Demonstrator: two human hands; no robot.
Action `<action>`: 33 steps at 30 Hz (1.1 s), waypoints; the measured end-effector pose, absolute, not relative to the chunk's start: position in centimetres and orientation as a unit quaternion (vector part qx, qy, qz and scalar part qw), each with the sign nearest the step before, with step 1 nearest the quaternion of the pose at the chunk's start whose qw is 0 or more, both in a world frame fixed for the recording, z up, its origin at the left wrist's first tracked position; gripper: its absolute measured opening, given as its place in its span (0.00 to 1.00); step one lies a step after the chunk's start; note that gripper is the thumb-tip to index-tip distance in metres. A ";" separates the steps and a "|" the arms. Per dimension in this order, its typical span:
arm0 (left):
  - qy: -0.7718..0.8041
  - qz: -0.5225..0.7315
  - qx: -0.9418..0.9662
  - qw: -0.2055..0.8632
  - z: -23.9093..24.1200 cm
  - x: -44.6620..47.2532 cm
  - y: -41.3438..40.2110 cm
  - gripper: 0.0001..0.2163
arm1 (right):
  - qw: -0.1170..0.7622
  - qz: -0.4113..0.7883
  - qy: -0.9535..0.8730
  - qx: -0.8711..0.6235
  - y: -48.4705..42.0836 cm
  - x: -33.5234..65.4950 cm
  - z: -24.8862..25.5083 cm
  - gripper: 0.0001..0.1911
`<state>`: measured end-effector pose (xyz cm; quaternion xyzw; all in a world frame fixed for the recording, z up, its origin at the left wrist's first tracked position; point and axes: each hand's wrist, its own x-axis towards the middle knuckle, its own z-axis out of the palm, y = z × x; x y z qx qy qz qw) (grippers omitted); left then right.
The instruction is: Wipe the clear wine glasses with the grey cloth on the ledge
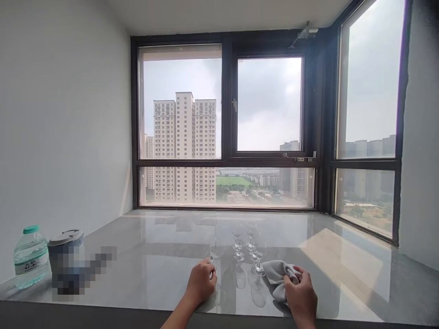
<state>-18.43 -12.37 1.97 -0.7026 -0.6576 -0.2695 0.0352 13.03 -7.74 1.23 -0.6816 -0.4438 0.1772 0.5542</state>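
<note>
While the left hand (200, 283) is closed round the stem of one clear stemmed wine glass (216, 251), held upright over the glossy grey stone counter (154, 256), the right hand (302, 297) is clenched on one crumpled grey cloth (276, 274) near it. Three more empty stemmed glasses (259, 253) stand clustered between and behind the hands, though reflections blur that count. One green-capped plastic water bottle (30, 256) stands far left.

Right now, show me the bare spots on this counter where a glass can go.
Bare: the wide stretch between the canister and the left hand; the sunlit part right of the cloth; the strip along the window. Crowded: the glasses by the right hand.
</note>
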 end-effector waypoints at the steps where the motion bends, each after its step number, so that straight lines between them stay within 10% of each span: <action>1: -0.658 -0.266 -0.703 0.038 2.1 -18.4 -12.4 0.10 | 0.554 0.177 -0.442 -0.683 -7.8 13.0 1.3 0.24; 20: -0.582 -0.269 -0.768 0.009 2.7 -17.9 -13.1 0.07 | 0.662 0.094 -0.641 -0.377 -13.4 -3.7 4.1 0.16; 33: -0.521 -0.324 -0.788 0.043 2.0 -18.0 -13.2 0.22 | 0.607 0.092 -0.636 -0.469 -9.7 0.6 8.9 0.17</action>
